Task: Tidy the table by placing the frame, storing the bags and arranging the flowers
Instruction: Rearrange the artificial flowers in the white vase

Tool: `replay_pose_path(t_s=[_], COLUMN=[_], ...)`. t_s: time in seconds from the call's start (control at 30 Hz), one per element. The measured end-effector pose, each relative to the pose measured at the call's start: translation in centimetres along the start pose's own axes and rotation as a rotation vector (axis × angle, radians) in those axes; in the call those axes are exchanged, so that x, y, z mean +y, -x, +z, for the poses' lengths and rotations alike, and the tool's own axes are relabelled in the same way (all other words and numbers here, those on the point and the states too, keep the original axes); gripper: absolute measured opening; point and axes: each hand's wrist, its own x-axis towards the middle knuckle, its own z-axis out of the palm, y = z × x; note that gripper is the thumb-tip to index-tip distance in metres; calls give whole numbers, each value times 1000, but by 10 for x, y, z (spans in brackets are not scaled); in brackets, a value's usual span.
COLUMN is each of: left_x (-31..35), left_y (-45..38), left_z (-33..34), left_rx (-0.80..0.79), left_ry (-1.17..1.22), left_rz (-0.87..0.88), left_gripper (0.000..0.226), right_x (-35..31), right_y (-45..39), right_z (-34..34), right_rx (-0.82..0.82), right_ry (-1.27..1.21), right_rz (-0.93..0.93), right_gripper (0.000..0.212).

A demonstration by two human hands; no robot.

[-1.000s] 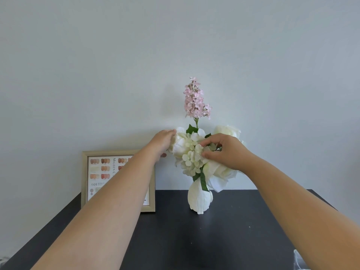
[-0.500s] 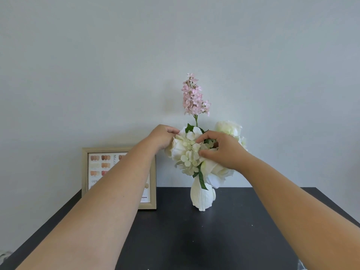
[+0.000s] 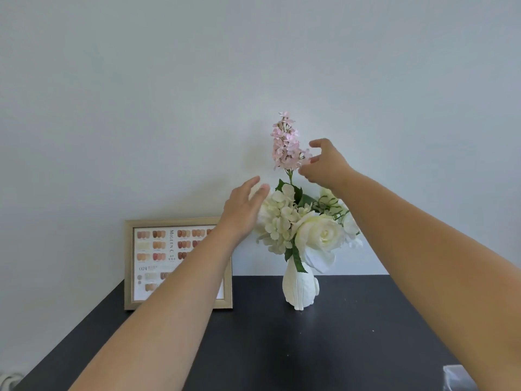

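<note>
Both hands lifted off blooms | left hand (image 3: 242,210) open | right hand (image 3: 324,163) open beside one pink sprig (image 3: 286,145)

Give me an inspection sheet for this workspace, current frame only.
Surface: dark table, mostly bare.
Job's things: frame upright against the wall, left; white vase holding white flowers and pink sprig.
Clutter: clear plastic item, bottom right edge, unclear.
Grippers: left hand open beside the white blooms; right hand open, fingers at the pink sprig, not closed on it.
Cables: pale cord-like item, bottom left.
Surroundings: plain wall.
</note>
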Motion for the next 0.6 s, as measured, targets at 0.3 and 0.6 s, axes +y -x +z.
replay_pose_path(t_s=[0.3, 0.6], left_x=[6, -5], left_y=[10, 21], left_z=[13, 21], left_rx=[-100, -92], left_ry=[-333, -284], left_rz=[78, 37], left_gripper=[91, 88], right_x=[2, 12], right_y=[-18, -26], right_z=[25, 19], right_rx=[-115, 112], right_ry=[204, 103], right_rz=[106, 61], right_gripper=[30, 27])
